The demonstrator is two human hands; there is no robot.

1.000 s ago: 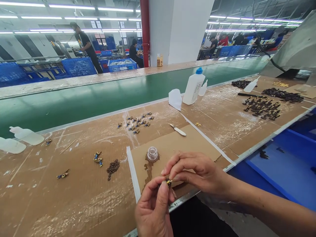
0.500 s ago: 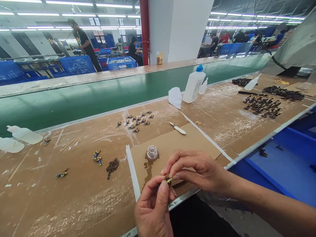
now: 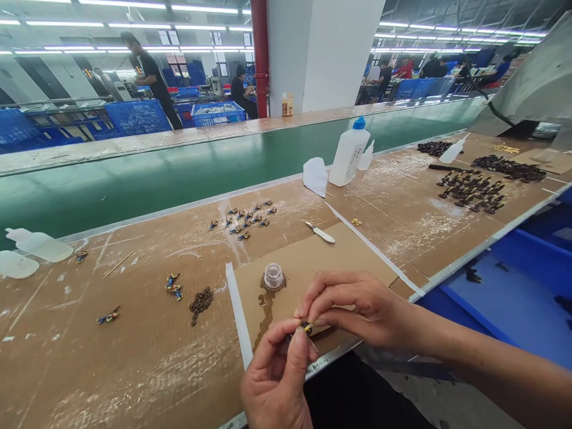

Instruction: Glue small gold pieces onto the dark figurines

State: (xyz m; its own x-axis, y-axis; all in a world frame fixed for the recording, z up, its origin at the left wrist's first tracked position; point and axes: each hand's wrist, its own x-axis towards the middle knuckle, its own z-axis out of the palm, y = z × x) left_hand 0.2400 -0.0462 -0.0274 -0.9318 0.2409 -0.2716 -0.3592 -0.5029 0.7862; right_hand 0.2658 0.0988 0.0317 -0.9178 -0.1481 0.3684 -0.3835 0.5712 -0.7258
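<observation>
Between finger and thumb, my left hand [image 3: 279, 372] pinches a small dark and yellow part [image 3: 306, 328], mostly covered by the fingers. From the right, the fingertips of my right hand [image 3: 353, 304] are closed against the same part; whether they hold a further piece is hidden. Both hands are over the bench's front edge. Just beyond them, a small clear cup [image 3: 273, 277] stands on a cardboard sheet [image 3: 313, 259], with a brown wet stain around it. A white-handled knife [image 3: 320, 233] lies farther back. To the left is a heap of small brown rings [image 3: 201, 305].
Small blue and yellow figures [image 3: 243, 221] lie in a group behind the cardboard. White squeeze bottles [image 3: 44, 244] lie at left; a large blue-capped bottle [image 3: 349, 154] stands behind. Dark figures [image 3: 471, 189] cluster at right. Beyond runs a green conveyor [image 3: 187, 167]. A blue bin [image 3: 513, 292] sits below right.
The view has shifted slightly, so the bench things sit a little farther left. Both hands keep nearly the same pose around the small part.
</observation>
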